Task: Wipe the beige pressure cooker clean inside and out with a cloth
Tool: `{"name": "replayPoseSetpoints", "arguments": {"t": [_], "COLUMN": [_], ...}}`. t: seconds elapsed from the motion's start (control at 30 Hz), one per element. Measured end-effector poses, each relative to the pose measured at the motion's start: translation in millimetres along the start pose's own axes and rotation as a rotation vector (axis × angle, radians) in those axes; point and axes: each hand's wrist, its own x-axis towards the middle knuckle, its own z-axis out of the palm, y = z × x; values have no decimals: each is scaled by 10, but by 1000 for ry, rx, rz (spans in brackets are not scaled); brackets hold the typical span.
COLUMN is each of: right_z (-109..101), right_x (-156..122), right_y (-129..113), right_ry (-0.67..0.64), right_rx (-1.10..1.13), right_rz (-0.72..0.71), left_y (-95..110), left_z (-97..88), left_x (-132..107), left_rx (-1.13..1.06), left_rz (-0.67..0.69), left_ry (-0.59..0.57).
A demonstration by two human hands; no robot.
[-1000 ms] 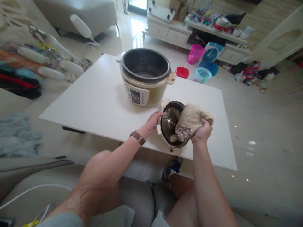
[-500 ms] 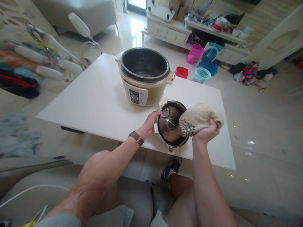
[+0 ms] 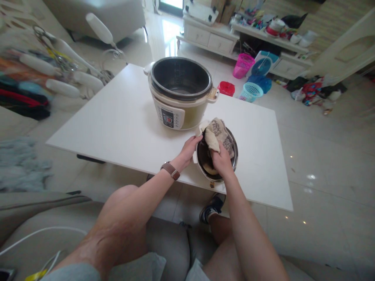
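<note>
By a white table's near edge (image 3: 117, 157), right hand (image 3: 222, 160) is gripping beige patterned cloth (image 3: 225, 136) beyond it, left hand (image 3: 186, 151) pinching a round metal-lined lid (image 3: 204, 157).

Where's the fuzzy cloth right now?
In the head view, right of centre, the cloth is bunched in the right hand over the upturned lid, just nearer the person than the open cooker.

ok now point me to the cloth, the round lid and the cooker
Cloth (image 3: 222, 134): head view, on its bunched middle.
Round lid (image 3: 204, 155): head view, on its inner face.
Cooker (image 3: 192, 116): head view, on its outer side wall.
</note>
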Motion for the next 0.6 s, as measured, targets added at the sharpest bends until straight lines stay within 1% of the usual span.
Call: {"name": "replayPoseSetpoints", "arguments": {"t": [0.03, 0.1, 0.23, 0.33, 0.5, 0.6], "right_z": [18, 20, -25, -33, -31, -40], "right_x": [-3, -6, -16, -30, -40, -37], "right_y": [-8, -24, -43, -62, -84, -74], "right_ry": [-39, -69, -43, -25, -102, -113], "right_rx": [-7, -12, -51, -76, -163, -174], "right_rz": [-8, -13, 14, 5, -37, -38], "left_y": [-5, -22, -50, -43, -27, -36], "left_z": [-4, -18, -26, 0, 12, -14], "left_x": [3, 15, 27, 10, -12, -3], "left_rx": [-8, -29, -39, -25, -6, 13], "left_rz": [-3, -18, -29, -19, -5, -12], "left_ry": [-1, -3, 8, 5, -4, -15]}}
